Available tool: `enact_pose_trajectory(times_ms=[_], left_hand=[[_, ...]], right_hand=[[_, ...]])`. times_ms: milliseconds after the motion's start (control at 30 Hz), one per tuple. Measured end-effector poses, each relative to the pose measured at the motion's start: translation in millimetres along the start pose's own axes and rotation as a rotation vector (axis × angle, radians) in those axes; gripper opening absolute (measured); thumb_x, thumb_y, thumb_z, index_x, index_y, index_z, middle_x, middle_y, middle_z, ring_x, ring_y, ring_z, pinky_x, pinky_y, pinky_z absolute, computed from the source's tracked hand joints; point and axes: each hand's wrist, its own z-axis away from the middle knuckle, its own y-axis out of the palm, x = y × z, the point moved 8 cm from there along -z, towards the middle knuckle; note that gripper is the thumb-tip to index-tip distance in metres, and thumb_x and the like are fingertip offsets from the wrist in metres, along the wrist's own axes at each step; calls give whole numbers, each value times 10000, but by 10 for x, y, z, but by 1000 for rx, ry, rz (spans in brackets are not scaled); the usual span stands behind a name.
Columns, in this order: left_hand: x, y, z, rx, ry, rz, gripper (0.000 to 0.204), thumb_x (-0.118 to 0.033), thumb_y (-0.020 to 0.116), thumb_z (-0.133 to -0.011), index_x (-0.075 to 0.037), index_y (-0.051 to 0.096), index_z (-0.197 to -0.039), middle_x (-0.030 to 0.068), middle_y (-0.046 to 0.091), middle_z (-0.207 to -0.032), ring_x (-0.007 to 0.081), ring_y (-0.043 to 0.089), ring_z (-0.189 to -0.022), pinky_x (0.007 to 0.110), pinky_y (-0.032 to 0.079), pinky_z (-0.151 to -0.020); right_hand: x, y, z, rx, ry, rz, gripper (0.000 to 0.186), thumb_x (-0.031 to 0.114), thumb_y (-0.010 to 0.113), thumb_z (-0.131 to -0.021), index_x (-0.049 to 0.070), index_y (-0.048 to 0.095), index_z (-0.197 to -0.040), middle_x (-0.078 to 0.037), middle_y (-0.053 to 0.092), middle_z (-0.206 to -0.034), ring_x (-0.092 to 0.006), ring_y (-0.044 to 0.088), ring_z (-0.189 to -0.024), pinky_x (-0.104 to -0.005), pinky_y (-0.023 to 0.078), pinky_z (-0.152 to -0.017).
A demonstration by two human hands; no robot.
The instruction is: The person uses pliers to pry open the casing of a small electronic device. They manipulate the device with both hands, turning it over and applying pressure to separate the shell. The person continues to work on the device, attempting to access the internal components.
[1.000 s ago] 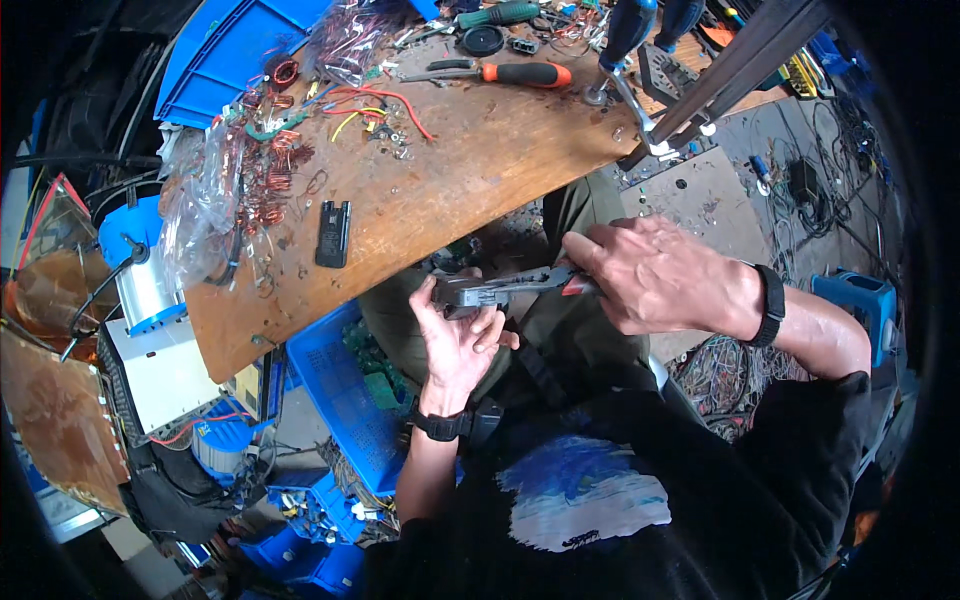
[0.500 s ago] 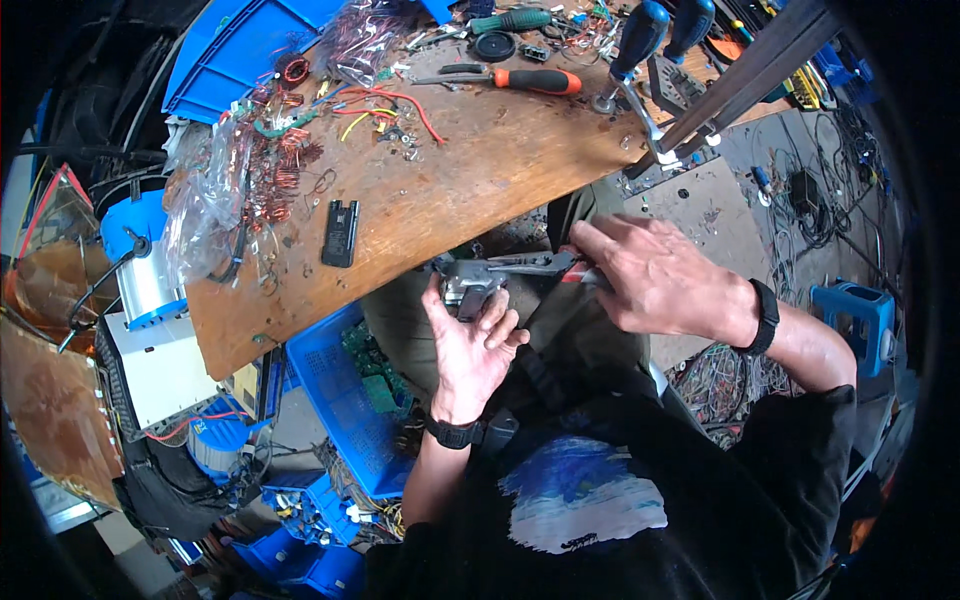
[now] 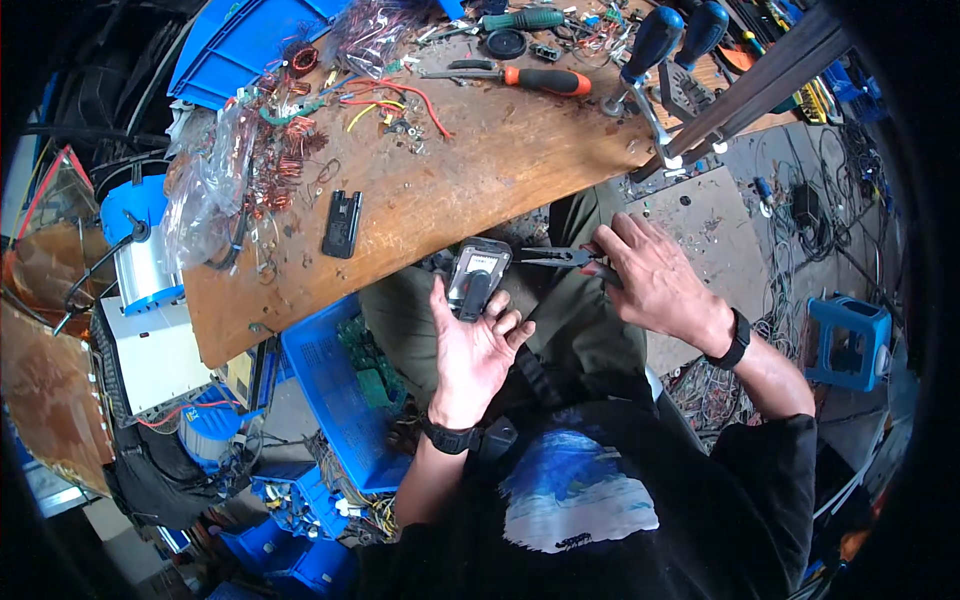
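Note:
My left hand [image 3: 474, 362] holds a small dark-framed device [image 3: 483, 262] below the table's front edge, thumb on one side and fingers on the other. Its open face, with a pale panel inside, shows toward me. In my right hand [image 3: 662, 275] is a pair of long-nose pliers [image 3: 560, 257] with red on the handles; the jaws point left and end just right of the device, with a small gap. A black plastic cover [image 3: 341, 224] lies on the table, left of the device.
On the wooden table [image 3: 480, 180] are an orange-black screwdriver [image 3: 547, 80], copper coils [image 3: 283, 160], loose wires and a clear plastic bag [image 3: 210, 190]. Blue-handled clamps [image 3: 655, 45] stand at the right. A blue basket [image 3: 345, 420] with green circuit boards sits left of my legs.
The pliers' jaws have drawn back from the device to its right side. My left hand has tilted the device so its open face shows.

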Motion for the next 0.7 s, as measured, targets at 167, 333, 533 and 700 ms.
enact_pose_trajectory(times_ms=[167,333,533,700], left_hand=[[45,74,19,-33,12,-26,606,-643,468,-1014,-56,597,-1092,51,557,-855,176,586,-753,450,635,-814],[4,-28,-7,-60,36,-116,562,-672,542,-967,-142,623,-1134,16,652,-891,185,682,-822,475,616,-829],[-11,-51,57,-146,39,-195,552,-666,540,-969,-150,662,-1122,24,679,-902,206,703,-795,486,624,-809],[23,-98,29,-136,27,-214,538,-652,509,-988,-165,693,-1123,49,721,-904,213,708,-737,483,636,-779]], right_hand=[[-52,191,51,-30,64,-105,435,76,673,-745,5,545,-1154,-204,549,-1005,-409,562,-991,-495,482,-887],[-111,358,94,28,152,-271,449,91,666,-768,-12,537,-1186,-224,561,-1046,-429,560,-1040,-509,479,-916],[-171,449,177,98,290,-526,377,107,614,-811,-24,539,-1157,-282,629,-1066,-465,612,-1039,-535,493,-904],[-194,511,261,225,435,-666,442,128,598,-828,-24,551,-1241,-289,652,-1081,-461,621,-1046,-487,496,-911]])
